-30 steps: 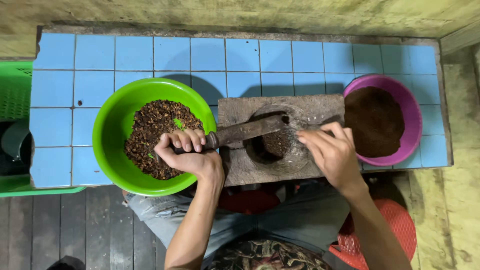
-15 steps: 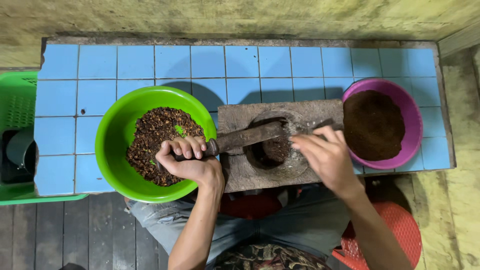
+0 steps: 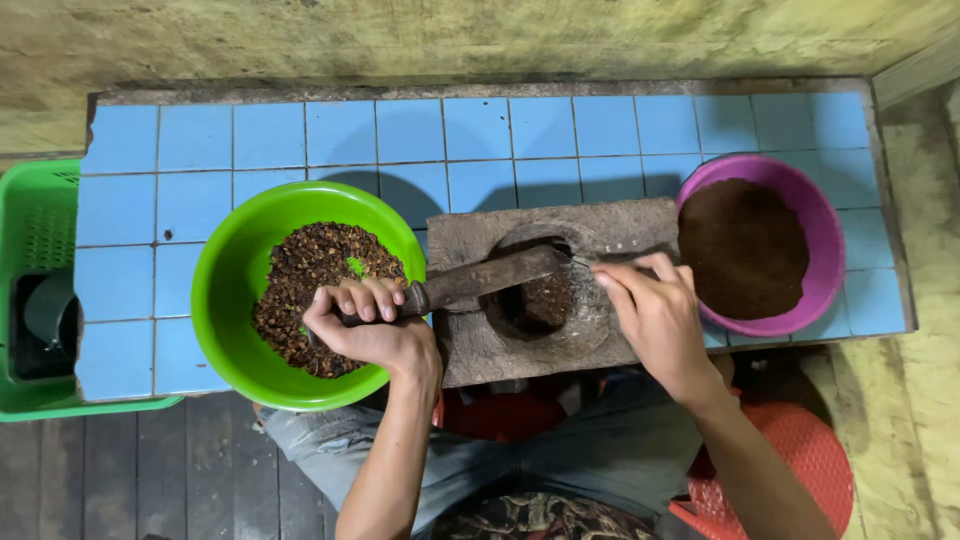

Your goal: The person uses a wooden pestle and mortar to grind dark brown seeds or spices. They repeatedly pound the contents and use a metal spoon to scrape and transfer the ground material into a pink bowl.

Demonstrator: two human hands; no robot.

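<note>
Hands (image 3: pixel 375 325) on pestle (image 3: pixel 480 280) over mortar (image 3: pixel 545 290)

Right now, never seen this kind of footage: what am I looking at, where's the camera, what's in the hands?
There is no machine here. One camera sits on a person's head and looks straight down at their two bare hands, so the arms come in from the bottom of the picture.

The surface is a low counter of blue tiles. In its middle lies a stone slab with a round hollow holding a little dark ground stuff. To its left stands a green bowl of coarse brown bits; to its right a purple bowl of fine dark powder. A green basket sits at the far left edge.

The left hand grips the handle of a knife, whose blade lies across the hollow. The right hand pinches a small thin tool at the blade's tip; what it is I cannot tell.
</note>
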